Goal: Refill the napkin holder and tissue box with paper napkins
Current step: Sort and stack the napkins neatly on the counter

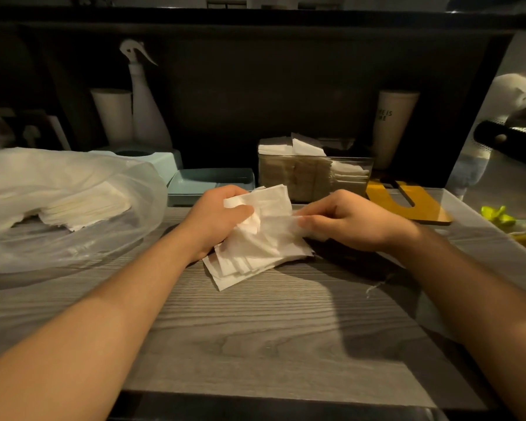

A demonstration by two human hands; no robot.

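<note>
Both hands work a loose stack of paper napkins (255,247) near the middle of the grey wood-grain desk (255,335). The left hand (217,217) has its fingers closed around the stack's upper left corner; the right hand (346,221) pinches a top sheet between thumb and fingers. At the desk's back edge stands the clear napkin holder (313,174), partly filled. A plastic bag (58,202) of more napkins lies at the left edge, with the blue tissue box (161,162) behind it.
</note>
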